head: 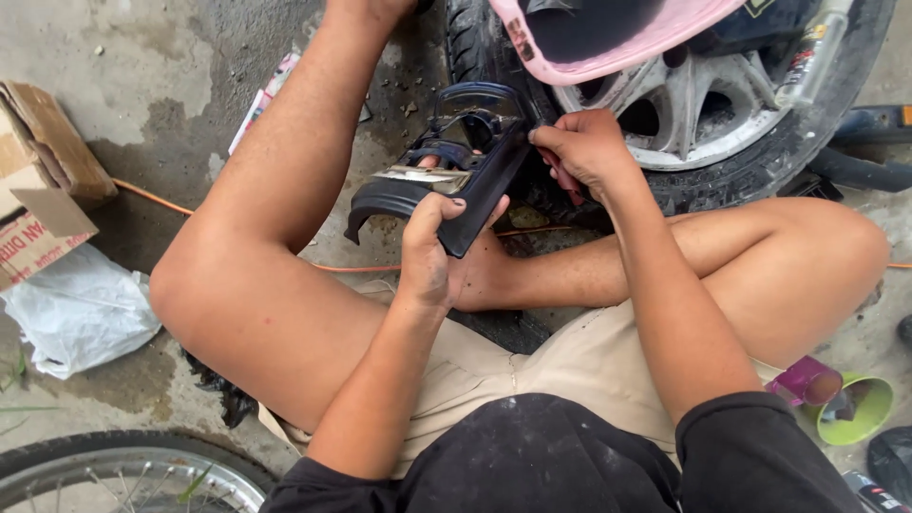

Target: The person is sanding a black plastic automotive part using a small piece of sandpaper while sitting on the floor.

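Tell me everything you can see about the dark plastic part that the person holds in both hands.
The dark plastic part is navy-black, curved and moulded, with a looped frame at its top, an arched cut-out at its lower left and a shiny metal strip across the middle. It looks dusty. The left hand grips its lower edge; the right hand touches its upper right side, holding something red. It is held tilted above the person's crossed legs.

Moulded plastic part (446, 180): held above the lap, between the raised knees, left hand (432, 252) gripping its near edge, right hand (584, 147) at its far right edge. Motorcycle wheel (703, 104): directly behind the part, on the concrete floor (142, 66); fender (608, 38) over its top. Cardboard box (38, 180): far left, plastic bag (81, 313) in front of it. Spoked wheel (123, 475): near left corner. Cup (855, 408): near right, beside the right thigh.
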